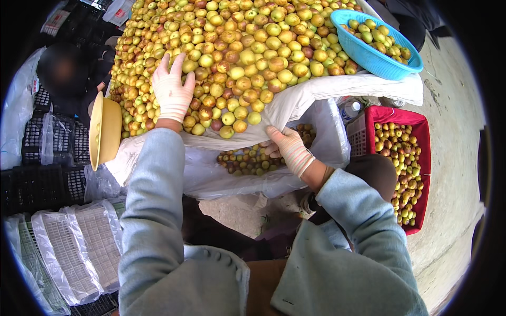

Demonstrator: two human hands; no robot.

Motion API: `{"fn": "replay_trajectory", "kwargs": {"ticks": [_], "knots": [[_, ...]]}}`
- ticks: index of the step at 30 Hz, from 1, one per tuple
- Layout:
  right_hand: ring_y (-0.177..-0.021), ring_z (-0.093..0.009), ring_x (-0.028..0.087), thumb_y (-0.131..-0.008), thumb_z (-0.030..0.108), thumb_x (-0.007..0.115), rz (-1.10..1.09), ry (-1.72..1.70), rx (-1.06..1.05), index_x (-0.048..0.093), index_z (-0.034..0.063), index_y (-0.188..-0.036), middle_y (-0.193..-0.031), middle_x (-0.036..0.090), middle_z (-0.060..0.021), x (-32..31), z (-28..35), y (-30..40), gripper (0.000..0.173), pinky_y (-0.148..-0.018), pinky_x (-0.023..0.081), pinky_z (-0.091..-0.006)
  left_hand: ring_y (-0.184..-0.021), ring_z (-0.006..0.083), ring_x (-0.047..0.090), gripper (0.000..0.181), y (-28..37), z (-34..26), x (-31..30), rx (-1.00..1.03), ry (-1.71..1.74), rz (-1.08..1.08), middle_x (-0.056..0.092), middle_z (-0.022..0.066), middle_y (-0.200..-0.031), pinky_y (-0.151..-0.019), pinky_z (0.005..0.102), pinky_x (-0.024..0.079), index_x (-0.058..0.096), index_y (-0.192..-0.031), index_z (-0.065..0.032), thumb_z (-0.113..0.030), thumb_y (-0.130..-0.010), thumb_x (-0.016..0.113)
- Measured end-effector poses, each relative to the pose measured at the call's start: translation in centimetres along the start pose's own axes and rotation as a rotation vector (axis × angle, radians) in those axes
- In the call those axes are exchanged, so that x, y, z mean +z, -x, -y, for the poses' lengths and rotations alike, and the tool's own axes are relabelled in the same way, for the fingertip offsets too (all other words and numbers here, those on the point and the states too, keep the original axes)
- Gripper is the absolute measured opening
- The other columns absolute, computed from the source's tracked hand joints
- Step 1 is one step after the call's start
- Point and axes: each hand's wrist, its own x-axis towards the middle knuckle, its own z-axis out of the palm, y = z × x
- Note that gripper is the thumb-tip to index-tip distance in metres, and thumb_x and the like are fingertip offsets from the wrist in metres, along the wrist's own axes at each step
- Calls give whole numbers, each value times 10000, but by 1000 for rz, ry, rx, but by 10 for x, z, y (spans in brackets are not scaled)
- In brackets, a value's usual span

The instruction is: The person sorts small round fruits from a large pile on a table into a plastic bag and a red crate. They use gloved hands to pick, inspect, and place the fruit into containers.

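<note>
A large heap of yellow-green and reddish-brown jujubes (pixel 245 55) lies on a white cloth (pixel 290 100). My left hand (pixel 172 89), in a thin striped glove with bare-looking fingertips, rests spread on the heap's near left part, holding nothing that shows. At the cloth's near edge is my right hand (pixel 287 148), gloved alike, its thumb and fingers on the cloth's hem, which it seems to pinch. Below that hand, a plastic-lined container (pixel 328 134) holds more jujubes (pixel 253 160).
A blue plastic basket (pixel 379 69) of jujubes sits at the heap's right corner, a yellow basin (pixel 112 130) at its left. A red-lined crate (pixel 425 173) of jujubes stands on the floor at right. Another person (pixel 65 75) is at left, near black crates (pixel 33 185) and bagged crates (pixel 75 245).
</note>
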Motion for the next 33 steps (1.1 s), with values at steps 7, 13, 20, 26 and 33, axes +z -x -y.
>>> {"fn": "replay_trajectory", "kwargs": {"ticks": [7, 13, 20, 26, 33], "knots": [[-661, -152, 643, -957, 406, 601, 3, 16, 1, 618, 40, -1151, -906, 705, -96, 3, -1, 1, 415, -623, 523, -291, -915, 261, 627, 92, 34, -60, 3, 297, 105, 541, 654, 61, -908, -790, 415, 493, 689, -876, -140, -214, -847, 643], [-653, -151, 637, -957, 392, 601, 7, 0, -1, 616, 27, -1137, -897, 699, -97, -1, -2, -2, 408, -611, 516, -288, -930, 292, 680, 159, -9, -77, 17, 376, -177, 1003, 701, 112, -960, -793, 429, 546, 735, -919, -92, -193, -847, 636], [-653, -155, 623, -957, 375, 596, 17, -10, -24, 612, 23, -1171, -893, 693, -94, 0, 0, 0, 412, -606, 512, -290, -836, 301, 707, 175, -15, -86, 10, 548, -255, 1035, 724, 124, -851, -667, 420, 573, 765, -884, -77, -67, -809, 607], [-673, -162, 634, -958, 372, 593, 39, -26, -38, 608, 22, -1205, -905, 697, -103, 4, 0, 0, 428, -617, 522, -294, -879, 363, 656, 152, -15, -63, -13, 366, 63, 913, 657, 149, -957, -768, 443, 542, 665, -934, -78, -147, -800, 645], [-672, -163, 636, -959, 373, 592, 17, -68, -23, 605, 15, -1200, -905, 699, -108, 4, -2, -3, 432, -616, 524, -292, -859, 341, 697, 163, 44, -68, -68, 425, -152, 1218, 697, 158, -934, -664, 456, 554, 659, -988, -57, -100, -896, 531]]}}
